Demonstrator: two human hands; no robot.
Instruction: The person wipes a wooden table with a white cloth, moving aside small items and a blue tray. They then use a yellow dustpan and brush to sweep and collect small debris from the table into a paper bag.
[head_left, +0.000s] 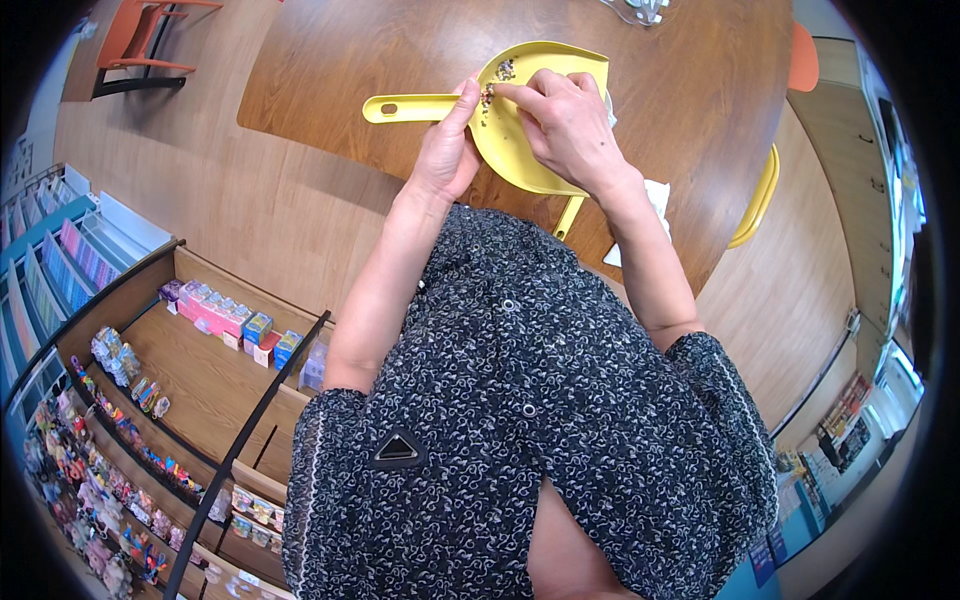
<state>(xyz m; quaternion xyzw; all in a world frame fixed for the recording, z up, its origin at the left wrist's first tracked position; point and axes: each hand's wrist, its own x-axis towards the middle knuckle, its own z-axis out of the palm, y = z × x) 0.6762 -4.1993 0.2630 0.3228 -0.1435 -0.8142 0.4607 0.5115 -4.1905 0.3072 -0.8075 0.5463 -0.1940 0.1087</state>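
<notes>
Wooden table (340, 70): yellow dustpan (512, 158), long axis crosswise, handle (415, 108) leftward past gripping left hand (450, 150); right hand (570, 125) fingertips at small bits (487, 98), pinch unclear.

There are two hands (447, 155) (572, 128), one dustpan (507, 150), one table (330, 60) (the bits (506, 70) defy counting).

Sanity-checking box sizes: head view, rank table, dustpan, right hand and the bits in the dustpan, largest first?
1. Table, even cut off by the top edge
2. Dustpan, partly covered
3. Right hand
4. Bits, taken together; smallest by far
</notes>
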